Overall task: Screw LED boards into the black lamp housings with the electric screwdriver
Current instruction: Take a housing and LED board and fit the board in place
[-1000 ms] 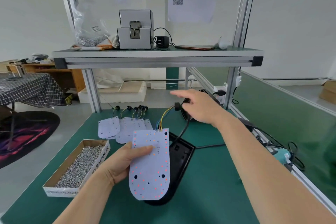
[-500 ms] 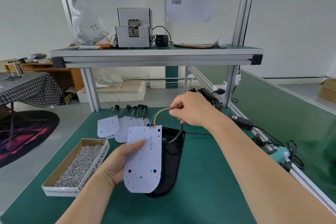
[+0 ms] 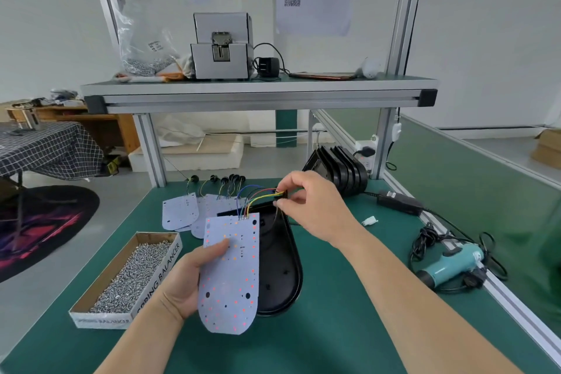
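1. Green matting covers the tabletop, which stands in a white-walled room under an aluminium-framed shelf.
2. The left hand holds an LED board tilted up off the tabletop. Its thumb is pressed on the board's face and its fingers are curled behind the left edge.
3. Coloured wires arch from the board's top edge to the right hand, which pinches their far end between thumb and fingertips.
4. A black lamp housing lies open side up on the tabletop, just right of the board and partly hidden behind it. The right hand hovers over its far end.
5. More black housings stand stacked on edge at the back right, near a frame post.
6. Spare LED boards lie flat and overlapping at the back left.
7. A cardboard box full of screws sits beside the left forearm.
8. The teal electric screwdriver lies on its side near the right edge among its coiled cable, well apart from both hands.
9. A black power adapter rests farther back on the same side.
10. On the shelf, a grey metal machine stands beside a clear bag.
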A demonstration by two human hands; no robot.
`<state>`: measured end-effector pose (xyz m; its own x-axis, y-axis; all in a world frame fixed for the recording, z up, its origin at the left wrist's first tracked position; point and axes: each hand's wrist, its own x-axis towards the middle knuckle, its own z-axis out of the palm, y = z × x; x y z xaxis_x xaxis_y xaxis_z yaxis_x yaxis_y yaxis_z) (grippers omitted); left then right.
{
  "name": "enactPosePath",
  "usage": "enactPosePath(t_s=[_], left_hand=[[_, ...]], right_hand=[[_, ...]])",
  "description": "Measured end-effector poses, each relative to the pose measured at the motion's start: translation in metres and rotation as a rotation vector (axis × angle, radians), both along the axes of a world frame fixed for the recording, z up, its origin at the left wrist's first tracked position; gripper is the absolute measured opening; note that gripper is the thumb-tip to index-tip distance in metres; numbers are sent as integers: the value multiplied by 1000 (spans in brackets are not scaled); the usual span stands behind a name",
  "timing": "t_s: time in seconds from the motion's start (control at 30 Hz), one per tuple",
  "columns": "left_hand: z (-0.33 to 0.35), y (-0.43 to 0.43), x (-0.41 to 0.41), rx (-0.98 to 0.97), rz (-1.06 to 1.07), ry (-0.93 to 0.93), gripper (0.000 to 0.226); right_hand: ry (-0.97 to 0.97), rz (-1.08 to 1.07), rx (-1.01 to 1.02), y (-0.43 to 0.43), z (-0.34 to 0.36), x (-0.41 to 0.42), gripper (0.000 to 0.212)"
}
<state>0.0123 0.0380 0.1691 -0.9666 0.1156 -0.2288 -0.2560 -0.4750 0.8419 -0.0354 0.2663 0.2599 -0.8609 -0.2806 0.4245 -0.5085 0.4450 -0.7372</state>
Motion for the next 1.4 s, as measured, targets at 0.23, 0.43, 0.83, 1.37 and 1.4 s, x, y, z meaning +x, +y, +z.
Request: enactPosePath(t_s=[0.23, 0.43, 0.83, 1.37, 1.4], left_hand=[[15, 7, 5, -76, -69, 58, 32], [28, 12, 4, 22, -47, 113, 30], [34, 15, 12, -36, -106, 150, 31], [64, 14, 12, -497, -385, 209, 44], [67, 14, 13, -544, -406, 221, 41]], right_hand=[[322, 5, -296, -5, -9, 2, 18], [308, 104, -253, -3, -19, 9, 20], [403, -53, 453, -1, -16, 15, 24], [-4, 130, 373, 16, -10, -3, 36], [-49, 174, 455, 18, -8, -4, 35]])
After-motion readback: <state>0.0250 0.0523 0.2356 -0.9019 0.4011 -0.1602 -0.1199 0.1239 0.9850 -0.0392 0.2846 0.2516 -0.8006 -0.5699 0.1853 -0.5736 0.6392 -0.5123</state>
